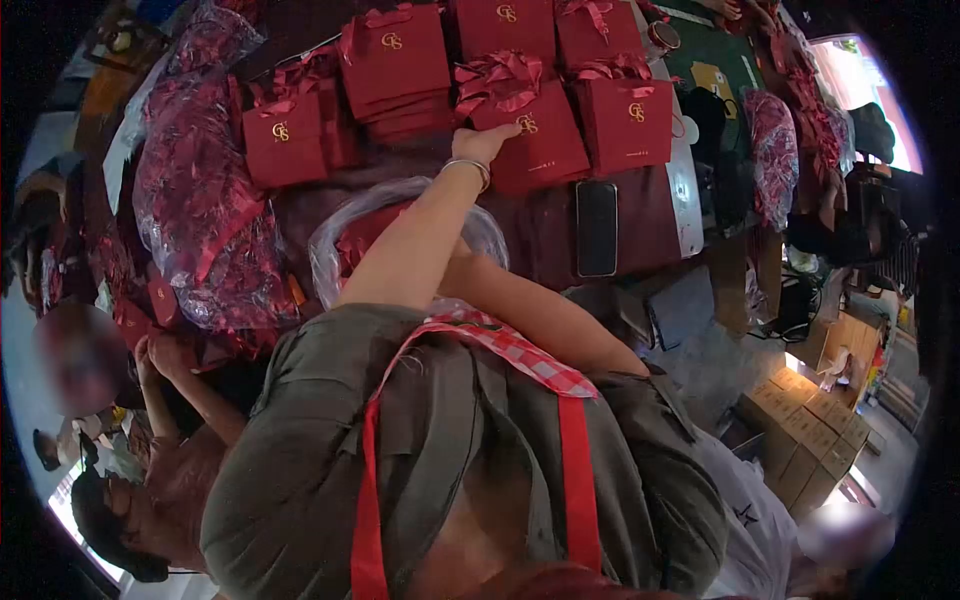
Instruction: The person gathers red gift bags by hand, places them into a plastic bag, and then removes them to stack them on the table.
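Note:
My left hand [484, 144] grips the left edge of a red paper gift bag [548, 148] with a gold logo and ribbon handles. The thumb lies across the front of this bag, while the other fingers are mostly hidden. Crossing beneath my left forearm, my right hand [456, 268] shows only in part, and its fingers are hidden. It is by a clear plastic bag [487, 238] with red material inside, close to my body. More stacked red gift bags [632, 118] stand beside and behind the gripped one.
A black phone [597, 229] lies on the dark red table cover [535, 225]. Large plastic sacks of red bags [205, 200] line the left side. A co-worker's hands [165, 355] handle red bags at lower left. Cardboard boxes [800, 430] are stacked at right.

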### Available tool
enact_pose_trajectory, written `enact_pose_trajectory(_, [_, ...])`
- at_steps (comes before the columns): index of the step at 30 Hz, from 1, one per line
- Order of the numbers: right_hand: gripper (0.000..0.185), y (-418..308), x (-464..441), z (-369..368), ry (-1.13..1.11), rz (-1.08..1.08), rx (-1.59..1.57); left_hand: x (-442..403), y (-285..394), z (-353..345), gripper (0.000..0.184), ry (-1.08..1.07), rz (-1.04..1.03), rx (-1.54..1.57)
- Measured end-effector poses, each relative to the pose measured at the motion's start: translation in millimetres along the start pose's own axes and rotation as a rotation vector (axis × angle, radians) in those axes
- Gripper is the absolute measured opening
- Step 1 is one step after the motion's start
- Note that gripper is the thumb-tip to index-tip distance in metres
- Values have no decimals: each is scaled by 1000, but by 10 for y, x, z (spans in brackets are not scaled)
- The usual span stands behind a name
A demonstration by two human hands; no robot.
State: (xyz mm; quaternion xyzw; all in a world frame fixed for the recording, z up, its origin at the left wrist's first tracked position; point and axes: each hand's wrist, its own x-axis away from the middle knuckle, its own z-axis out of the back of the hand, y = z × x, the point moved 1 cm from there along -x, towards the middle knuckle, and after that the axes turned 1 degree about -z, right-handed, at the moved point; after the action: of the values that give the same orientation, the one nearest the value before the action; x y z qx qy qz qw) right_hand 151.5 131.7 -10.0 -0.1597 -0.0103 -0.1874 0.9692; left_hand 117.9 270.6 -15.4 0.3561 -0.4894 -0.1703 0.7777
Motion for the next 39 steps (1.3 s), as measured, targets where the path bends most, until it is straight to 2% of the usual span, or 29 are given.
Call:
enact_pose_trajectory(1, [54,14,-25,-10,-118,0,-275,-7,17,1,89,-12,36,-6])
enact_pose_trajectory(6, [55,-6,-34,-11,-156,29,-56,-144,-153,-58,84,-15,47,57])
enact_pose_trajectory(8, [70,-10,-41,72,-220,-10,-76,-454,-390,-152,85,-120,-1,129])
enact_pose_trajectory(9, [77,0,-34,57,-192,-4,-116,-309,-306,-85,85,-120,-2,131])
enact_pose_trajectory(10, [83,9,-28,41,-164,3,-155,-18,-143,38,96,-169,38,143])
enact_pose_trajectory(11, [85,11,-33,51,-219,-12,-138,-8,-156,48,91,-163,72,135])
enact_pose_trajectory(13, [85,28,-8,-132,-176,6,-57,-105,-275,22,87,-156,106,135])
enact_pose_trajectory(14, [85,37,5,-224,-154,13,-16,-203,-372,-10,75,-204,103,218])
enact_pose_trajectory(15, [82,35,-1,-276,51,23,4,-168,-357,19,64,-251,101,302])
enact_pose_trajectory(16, [80,48,-1,-336,152,33,12,-132,-350,56,64,-248,102,309])
enact_pose_trajectory(17, [78,61,0,-394,254,41,21,-90,-347,94,57,-349,112,359])
enact_pose_trajectory(18, [75,65,6,-355,284,76,92,-5,-312,161,50,-447,121,408])
enact_pose_trajectory(19, [71,50,0,-286,317,118,159,43,-310,205,50,-430,122,416])
enact_pose_trajectory(20, [68,37,-4,-230,166,112,174,105,-302,226,44,-507,129,519])
enact_pose_trajectory(23, [68,141,-44,-378,125,144,-365,347,-237,467,35,-632,87,767])
enact_pose_trajectory(24, [69,118,-33,-198,106,118,-534,533,-72,626,31,-595,102,684])
enact_pose_trajectory(25, [72,64,-38,68,-115,58,-497,574,-64,774,31,-564,100,699])
enact_pose_trajectory(27, [74,-8,-70,335,-346,16,-445,656,-52,1010,30,-632,-134,806])
enact_pose_trajectory(30, [86,-73,-119,436,-597,-265,-193,904,-4,1612,31,-451,-263,723])
enact_pose_trajectory(31, [88,-101,-86,421,-484,-222,-21,856,-116,1834,33,-367,-301,637])
enact_pose_trajectory(32, [88,-113,-88,436,-486,-216,-13,804,-233,2064,35,-287,-336,551])
enact_pose_trajectory(34, [90,-123,-103,489,-352,-135,75,857,-374,2452,35,-132,-527,647])
enact_pose_trajectory(36, [90,-80,-61,365,-296,-122,57,974,-546,2773,34,76,-653,608])
enact_pose_trajectory(38, [90,-52,-40,346,-240,-110,41,928,-888,3047,35,379,-869,136])
enact_pose_trajectory(39, [89,-57,-37,359,-241,-106,46,757,-1175,3136,37,481,-968,75])
